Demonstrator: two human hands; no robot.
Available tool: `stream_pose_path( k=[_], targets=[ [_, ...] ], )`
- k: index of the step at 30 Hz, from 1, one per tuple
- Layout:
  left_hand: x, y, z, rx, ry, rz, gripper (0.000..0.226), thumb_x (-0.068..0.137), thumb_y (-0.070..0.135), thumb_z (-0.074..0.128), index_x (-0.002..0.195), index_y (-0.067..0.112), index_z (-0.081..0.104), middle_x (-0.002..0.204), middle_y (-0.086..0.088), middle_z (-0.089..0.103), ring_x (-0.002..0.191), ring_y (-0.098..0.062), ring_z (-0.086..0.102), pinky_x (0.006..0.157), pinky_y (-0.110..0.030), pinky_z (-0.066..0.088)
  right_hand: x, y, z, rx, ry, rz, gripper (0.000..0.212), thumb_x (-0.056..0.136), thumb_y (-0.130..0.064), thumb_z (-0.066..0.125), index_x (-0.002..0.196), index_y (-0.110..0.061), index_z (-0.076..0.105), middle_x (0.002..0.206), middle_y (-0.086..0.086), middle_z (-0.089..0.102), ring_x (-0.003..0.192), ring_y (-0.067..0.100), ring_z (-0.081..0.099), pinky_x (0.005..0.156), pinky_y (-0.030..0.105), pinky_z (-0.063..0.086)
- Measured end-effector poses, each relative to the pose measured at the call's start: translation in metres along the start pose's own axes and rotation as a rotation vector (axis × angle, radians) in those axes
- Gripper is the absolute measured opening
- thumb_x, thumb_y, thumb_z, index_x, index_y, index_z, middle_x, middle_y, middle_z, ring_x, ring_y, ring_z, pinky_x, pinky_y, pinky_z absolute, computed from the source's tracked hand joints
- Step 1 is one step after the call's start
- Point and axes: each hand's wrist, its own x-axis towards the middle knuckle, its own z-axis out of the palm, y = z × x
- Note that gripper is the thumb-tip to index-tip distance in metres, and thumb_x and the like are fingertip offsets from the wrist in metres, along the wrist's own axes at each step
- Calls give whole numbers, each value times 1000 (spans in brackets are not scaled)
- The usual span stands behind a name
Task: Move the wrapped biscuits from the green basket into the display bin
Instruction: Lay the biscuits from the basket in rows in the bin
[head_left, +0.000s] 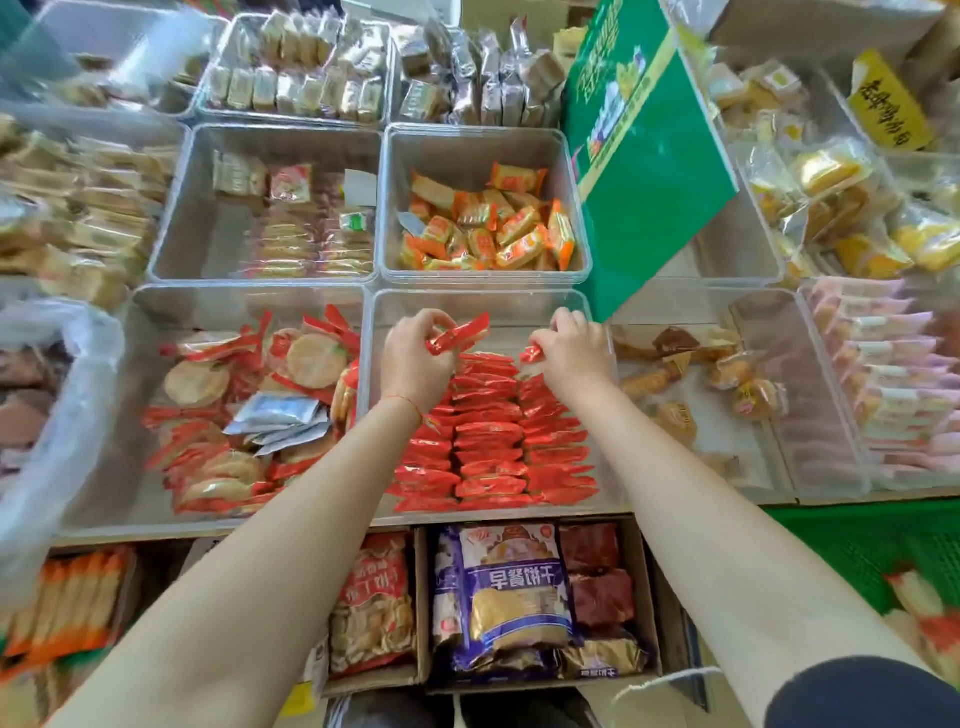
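Observation:
A clear display bin (467, 304) in front of me holds three rows of red wrapped biscuits (488, 447). My left hand (415, 358) is over the bin's far end and pinches one red wrapped biscuit (460, 335) lifted above the rows. My right hand (571, 348) is beside it on the right and pinches another red packet (532, 354) at the far end of the right row. The green basket (872, 545) shows at the lower right edge, with a few orange-and-white packets (919, 603) in it.
Clear bins of other snacks surround this one: round crackers (218, 395) to the left, orange packets (488, 228) behind, brown pastries (727, 374) to the right. A green carton (649, 171) leans at the back right. Cardboard boxes with bagged goods (509, 597) sit below the shelf edge.

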Motion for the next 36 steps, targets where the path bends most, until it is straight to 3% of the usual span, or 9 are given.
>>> stream_pose_path(
  k=[3, 11, 16, 20, 23, 25, 29, 32, 36],
  targets=[
    [7, -13, 4, 24, -17, 16, 18, 79, 20, 72, 91, 30, 62, 87, -2, 63, 89, -25, 57, 78, -40, 49, 8, -3, 13, -56, -100, 4, 32, 90, -3, 49, 110, -18, 69, 109, 7, 54, 108, 30, 49, 95, 40, 36],
    [22, -27, 15, 54, -7, 36, 16, 82, 16, 69, 94, 25, 63, 89, -1, 60, 91, -25, 55, 75, -37, 47, 36, -8, 30, -26, -415, 0, 42, 90, -6, 52, 128, -21, 62, 120, 9, 64, 110, 32, 60, 90, 40, 50],
    [31, -21, 21, 101, 28, 90, 20, 81, 10, 66, 97, 21, 62, 92, 2, 56, 95, -21, 49, 74, -23, 31, 53, -12, 30, -16, -663, 27, 41, 91, -12, 46, 130, -18, 58, 126, 11, 62, 111, 32, 60, 90, 39, 48],
    [41, -15, 28, 85, 39, 163, 22, 81, 6, 65, 98, 21, 63, 94, 4, 58, 94, -23, 50, 77, -29, 38, 61, -13, 28, 39, -801, 14, 37, 91, -9, 44, 125, -10, 61, 124, 13, 63, 103, 30, 60, 90, 36, 50],
    [47, -10, 37, 83, 6, 198, 24, 82, 6, 64, 102, 19, 66, 102, 0, 63, 98, -24, 52, 82, -30, 42, 61, -9, 22, 202, -734, 86, 45, 93, -12, 50, 137, -10, 51, 133, 13, 57, 113, 30, 57, 91, 35, 48],
    [51, -7, 43, 83, -6, 213, 25, 82, 6, 64, 104, 19, 67, 104, 0, 64, 100, -25, 53, 84, -26, 38, 61, -3, 12, 367, -548, 122, 46, 91, -17, 58, 136, -11, 50, 134, 10, 54, 116, 29, 56, 91, 36, 48],
    [54, 2, 53, 89, -33, 227, 25, 83, 5, 64, 103, 19, 68, 104, -2, 65, 102, -26, 54, 84, -25, 36, 58, 2, -13, 609, -191, 107, 39, 83, -13, 65, 116, -20, 45, 114, 1, 52, 97, 22, 56, 71, 32, 44],
    [54, 15, 58, 68, -69, 236, 23, 84, 7, 64, 104, 17, 67, 103, -1, 67, 101, -25, 57, 83, -30, 43, 56, 2, -26, 624, -137, -31, 51, 77, -14, 69, 123, -24, 49, 116, -1, 54, 105, 19, 53, 82, 35, 48],
    [50, 29, 60, -22, -111, 228, 25, 85, 8, 62, 110, 11, 59, 103, -3, 66, 97, -21, 61, 81, -30, 47, 57, 6, -25, 456, -93, -55, 31, 84, -18, 65, 114, -22, 63, 110, 0, 68, 107, 25, 59, 92, 42, 46]
  ],
)
